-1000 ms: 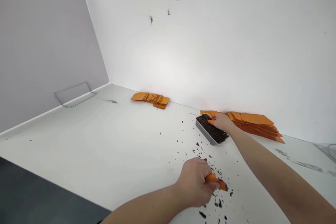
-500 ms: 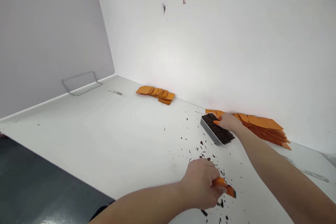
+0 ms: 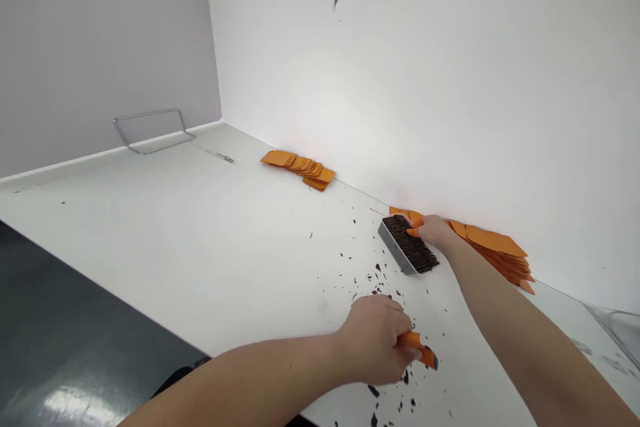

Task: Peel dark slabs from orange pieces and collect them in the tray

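Pieces (image 3: 298,165) plain orange; tray (image 3: 397,250) grey; strips (image 3: 411,243) dark brown; tabletop (image 3: 200,233) white, grey-smudged.

The lone head view looks forward and steeply down from the wearer's eyes, over the table's near edge (image 3: 150,314) toward its walled far-left corner.

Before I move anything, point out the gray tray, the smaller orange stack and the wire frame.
Gray tray (image 3: 395,249): head view, its long side wall.
Smaller orange stack (image 3: 300,165): head view, its middle.
Wire frame (image 3: 147,114): head view, its top wire.
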A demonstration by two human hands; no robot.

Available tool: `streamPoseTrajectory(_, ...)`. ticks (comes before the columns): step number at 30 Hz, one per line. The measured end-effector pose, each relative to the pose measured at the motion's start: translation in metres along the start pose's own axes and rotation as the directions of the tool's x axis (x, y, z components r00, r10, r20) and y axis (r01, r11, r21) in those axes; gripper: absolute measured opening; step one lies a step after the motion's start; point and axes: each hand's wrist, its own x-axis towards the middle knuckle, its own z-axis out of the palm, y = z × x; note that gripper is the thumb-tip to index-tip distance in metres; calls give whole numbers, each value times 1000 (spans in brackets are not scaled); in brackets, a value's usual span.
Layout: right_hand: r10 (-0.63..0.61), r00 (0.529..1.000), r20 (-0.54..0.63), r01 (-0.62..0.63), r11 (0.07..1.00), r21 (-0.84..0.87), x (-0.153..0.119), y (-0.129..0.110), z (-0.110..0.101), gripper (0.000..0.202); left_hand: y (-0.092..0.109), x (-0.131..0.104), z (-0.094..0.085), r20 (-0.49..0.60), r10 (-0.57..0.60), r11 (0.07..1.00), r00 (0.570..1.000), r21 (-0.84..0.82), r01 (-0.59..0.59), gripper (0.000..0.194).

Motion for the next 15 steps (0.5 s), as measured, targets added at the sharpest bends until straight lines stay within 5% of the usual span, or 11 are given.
streamPoseTrajectory(5, 44, 998, 44, -44, 999, -5, -1, 2, -1, 25, 1, 0, 0, -4, 26, 999, 1000, 19, -26, 43)
streamPoseTrajectory(15, -55, 987, -152, 42, 995, -86, -21, -6, -6, 16, 1, 0, -1, -4, 30, 999, 1000, 11, -30, 42)
